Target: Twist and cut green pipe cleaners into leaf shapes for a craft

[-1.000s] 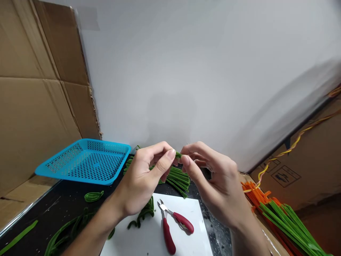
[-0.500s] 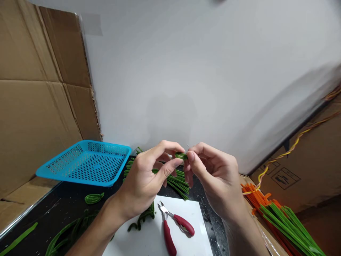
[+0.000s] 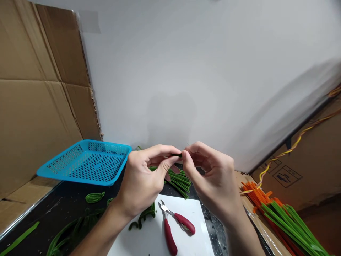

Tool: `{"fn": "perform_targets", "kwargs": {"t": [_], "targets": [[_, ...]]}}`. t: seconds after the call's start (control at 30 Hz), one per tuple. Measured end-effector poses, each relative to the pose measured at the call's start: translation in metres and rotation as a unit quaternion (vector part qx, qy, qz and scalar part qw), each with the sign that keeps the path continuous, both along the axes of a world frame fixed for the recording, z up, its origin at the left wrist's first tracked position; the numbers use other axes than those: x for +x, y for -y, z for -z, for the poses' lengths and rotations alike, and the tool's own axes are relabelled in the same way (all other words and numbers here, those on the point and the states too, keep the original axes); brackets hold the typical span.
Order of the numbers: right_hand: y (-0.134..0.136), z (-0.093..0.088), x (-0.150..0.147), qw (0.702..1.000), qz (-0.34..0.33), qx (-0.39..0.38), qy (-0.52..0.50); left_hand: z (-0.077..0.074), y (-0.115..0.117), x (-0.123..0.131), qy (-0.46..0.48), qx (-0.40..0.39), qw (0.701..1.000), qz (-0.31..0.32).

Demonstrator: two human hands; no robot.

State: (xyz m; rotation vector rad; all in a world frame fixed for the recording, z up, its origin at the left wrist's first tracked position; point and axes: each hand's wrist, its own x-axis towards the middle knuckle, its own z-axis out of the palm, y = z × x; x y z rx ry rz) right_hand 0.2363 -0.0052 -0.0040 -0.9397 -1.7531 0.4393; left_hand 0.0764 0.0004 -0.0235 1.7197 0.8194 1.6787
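Observation:
Between my two hands, in the middle of the head view, is a small leaf of green pipe cleaner (image 3: 177,155), seen edge-on and mostly hidden by fingers. My left hand (image 3: 147,177) pinches it from the left with thumb and index finger. From the right, my right hand (image 3: 210,174) grips its end the same way. Below them a pair of red-handled cutting pliers (image 3: 183,223) lies with jaws parted on a white board (image 3: 197,245). Curled dark green pipe cleaner pieces (image 3: 146,215) rest beside the pliers. Behind my hands is a bundle of straight green pipe cleaners (image 3: 177,181).
A blue perforated basket (image 3: 94,167) stands at the back left. Before it lie a finished-looking green leaf (image 3: 95,197), looped green pipe cleaners (image 3: 70,231) and a light green strip (image 3: 20,238). Orange stems (image 3: 255,195) and bright green stems (image 3: 290,224) sit at right. Cardboard (image 3: 39,106) walls the left.
Both hands have closed further on the pipe cleaner leaf. It has turned from showing its face to edge-on, and less of it is visible. The right hand has shifted slightly left.

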Motion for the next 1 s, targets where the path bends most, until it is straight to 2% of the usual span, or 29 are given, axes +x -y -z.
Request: {"fn": "perform_targets", "kwargs": {"t": [0.2, 0.37, 0.5, 0.7, 0.9, 1.0], "targets": [[-0.005, 0.003, 0.002, 0.997, 0.025, 0.058, 0.046, -0.004, -0.002, -0.004, -0.009, -0.090, 0.995, 0.047], [-0.005, 0.005, 0.001, 0.996, 0.032, 0.056, 0.068, -0.003, -0.009, -0.010, -0.052, -0.099, 0.991, 0.078], [-0.004, 0.005, -0.002, 0.998, 0.016, 0.041, 0.039, -0.003, -0.008, -0.010, -0.054, -0.077, 0.994, 0.050], [-0.004, 0.005, -0.006, 0.999, 0.035, 0.038, 0.003, -0.004, -0.003, -0.007, -0.127, -0.044, 0.991, -0.007], [-0.007, 0.008, -0.008, 0.996, 0.067, 0.045, 0.042, 0.004, -0.004, -0.001, -0.212, 0.024, 0.973, -0.085], [-0.008, 0.007, -0.005, 0.997, 0.057, 0.021, 0.047, 0.006, -0.006, -0.001, -0.222, 0.034, 0.970, -0.098]]}}
